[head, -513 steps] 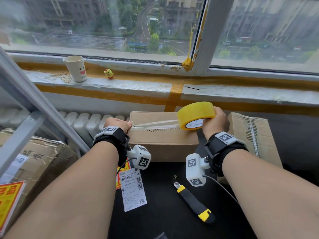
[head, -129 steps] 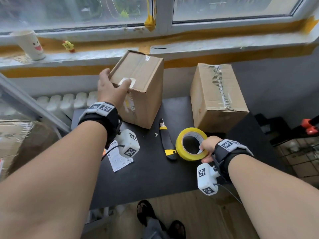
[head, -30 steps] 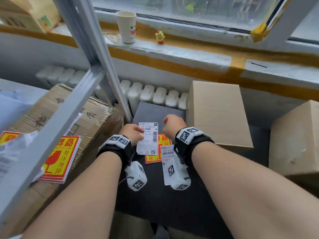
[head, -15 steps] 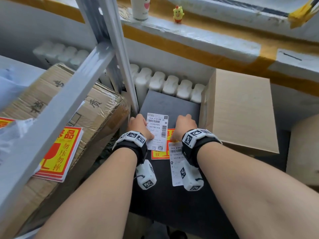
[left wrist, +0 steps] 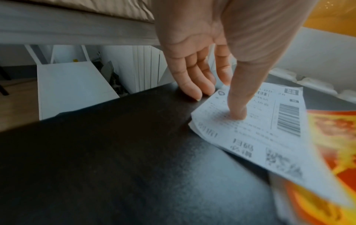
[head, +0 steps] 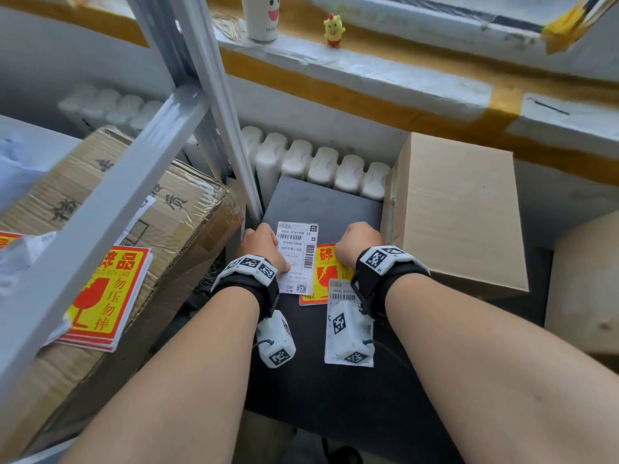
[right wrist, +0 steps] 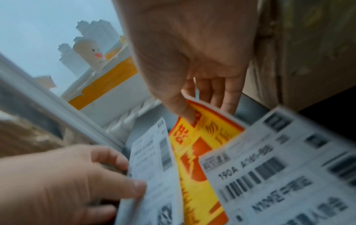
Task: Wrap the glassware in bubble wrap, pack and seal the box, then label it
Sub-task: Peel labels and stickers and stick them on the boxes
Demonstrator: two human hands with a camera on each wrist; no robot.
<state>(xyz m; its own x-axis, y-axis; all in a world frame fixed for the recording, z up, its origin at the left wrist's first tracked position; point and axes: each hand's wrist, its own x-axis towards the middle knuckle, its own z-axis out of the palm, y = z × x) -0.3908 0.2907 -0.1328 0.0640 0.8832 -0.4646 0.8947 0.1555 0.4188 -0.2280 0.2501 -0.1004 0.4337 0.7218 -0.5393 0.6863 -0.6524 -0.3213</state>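
Note:
On the black table (head: pixel 321 202) lies a white shipping label (head: pixel 296 249). My left hand (head: pixel 264 246) rests at its left edge. In the left wrist view the thumb (left wrist: pixel 238 114) presses on the label (left wrist: pixel 269 129) while the straight fingers touch the table. My right hand (head: pixel 358 242) pinches the top edge of a yellow and red fragile sticker (right wrist: pixel 202 152) between thumb and fingers. A second white label (head: pixel 341 293) overlaps the sticker under my right wrist. The closed cardboard box (head: pixel 459 209) stands just right of my right hand.
A grey shelf post (head: pixel 214 95) stands close on the left. A carton (head: pixel 187 209) under it carries a stack of fragile stickers (head: pixel 107 296). A white radiator (head: pixel 318 165) lines the table's far edge. Another box (head: pixel 586 279) sits at the right. A paper cup (head: pixel 261 15) is on the sill.
Over the last second both hands stay on the papers with hardly any shift. Seconds earlier the right hand let go of the tape roll and the left hand left the box.

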